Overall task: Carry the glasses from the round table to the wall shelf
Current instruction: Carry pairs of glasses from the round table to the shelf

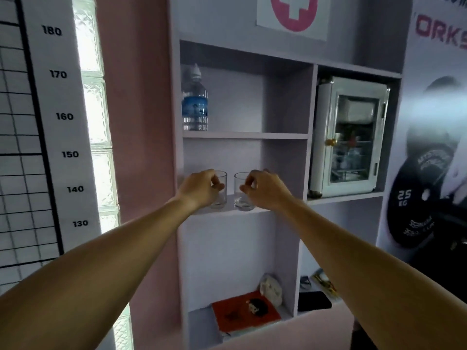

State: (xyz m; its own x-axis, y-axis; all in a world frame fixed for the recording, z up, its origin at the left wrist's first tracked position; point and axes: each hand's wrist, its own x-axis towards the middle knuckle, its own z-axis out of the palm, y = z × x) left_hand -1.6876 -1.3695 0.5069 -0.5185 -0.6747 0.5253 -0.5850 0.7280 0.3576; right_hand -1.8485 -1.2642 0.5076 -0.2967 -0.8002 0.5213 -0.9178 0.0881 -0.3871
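Both arms reach to the middle board of the wall shelf [283, 170]. The left hand [199, 189] has its fingers [217, 184] closed around the left glass [220, 193], and the right hand [265, 189] grips the right glass [242, 195]; both glasses stand upright on the board, close together. One board above stands a water bottle [194, 99] with an unreadable blue label. The height chart [63, 117] at left reads 130 to 180. A weight plate [409, 205] on the poster reads "25 KG".

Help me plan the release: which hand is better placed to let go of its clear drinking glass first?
Neither clearly: the left hand and right hand each hold a clear drinking glass whose base appears to rest on the middle shelf board.
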